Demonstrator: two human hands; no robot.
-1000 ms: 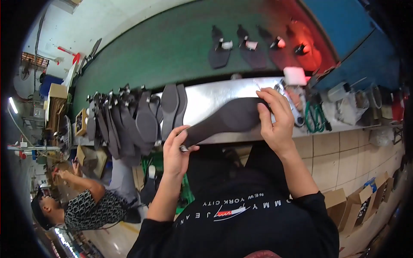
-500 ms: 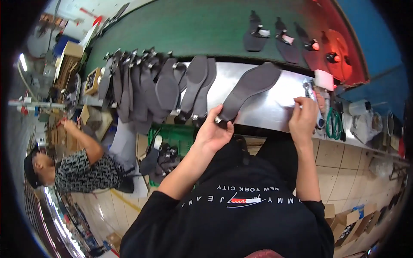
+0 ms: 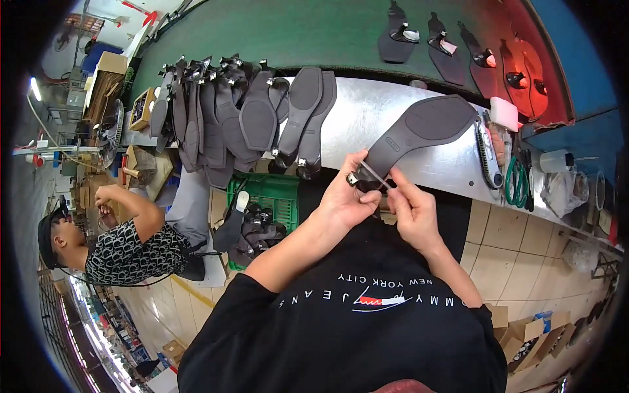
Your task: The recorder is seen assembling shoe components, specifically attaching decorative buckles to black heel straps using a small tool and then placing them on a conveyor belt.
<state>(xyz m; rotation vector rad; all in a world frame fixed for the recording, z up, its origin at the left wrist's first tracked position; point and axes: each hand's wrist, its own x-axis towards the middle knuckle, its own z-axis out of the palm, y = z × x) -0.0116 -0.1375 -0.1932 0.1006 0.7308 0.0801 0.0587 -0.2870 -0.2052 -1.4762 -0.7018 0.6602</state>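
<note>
A dark grey sandal [image 3: 429, 123] is held sole up over the near edge of the metal bench, its wide toe end pointing away to the right. My left hand [image 3: 343, 202] is closed round its heel end, where a black part with a small shiny metal piece shows by the fingers. My right hand [image 3: 417, 213] is closed in a pinch beside it. From its fingertips a thin pale stick [image 3: 375, 174] runs slantwise across the heel end; its exact kind cannot be made out. More dark sandals [image 3: 304, 98] lie in a row to the left.
Behind the metal bench [image 3: 357, 98] runs a green belt [image 3: 314, 39] with several sandals on it, the right ones under red light. A cutter knife [image 3: 487, 154] and green-handled scissors [image 3: 516, 182] lie at right. A green crate [image 3: 282, 208] stands below; a co-worker [image 3: 131, 249] is at left.
My right hand has come from the bench's right side to the sandal's heel, with the thin stick in it. The sandal has shifted right and turned a little. The co-worker's arm has moved nearer their head.
</note>
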